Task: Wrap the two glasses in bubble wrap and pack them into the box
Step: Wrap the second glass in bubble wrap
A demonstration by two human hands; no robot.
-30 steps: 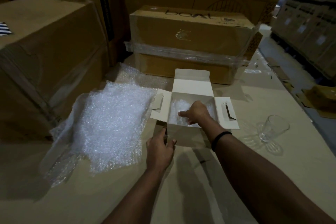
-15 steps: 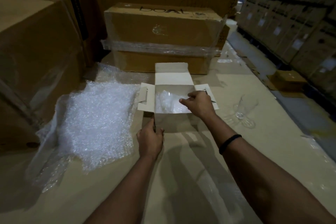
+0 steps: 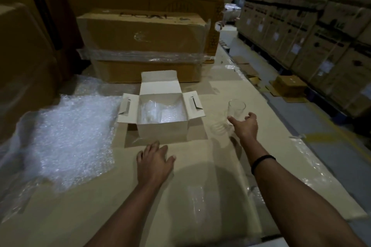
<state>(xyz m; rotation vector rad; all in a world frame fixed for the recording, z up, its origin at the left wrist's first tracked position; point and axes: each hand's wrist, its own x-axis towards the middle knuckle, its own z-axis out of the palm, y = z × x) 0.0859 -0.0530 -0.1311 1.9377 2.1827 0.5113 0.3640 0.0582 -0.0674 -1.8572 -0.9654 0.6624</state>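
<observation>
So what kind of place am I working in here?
Most likely a warehouse packing area: tall stacks of cartons stand on the right, a large film-wrapped carton sits behind the white box, and bubble wrap lies spread on the work surface.

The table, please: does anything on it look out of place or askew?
The bare glass right of the box seems to lie tilted, unwrapped, by the open right hand; blur hides detail.
</observation>
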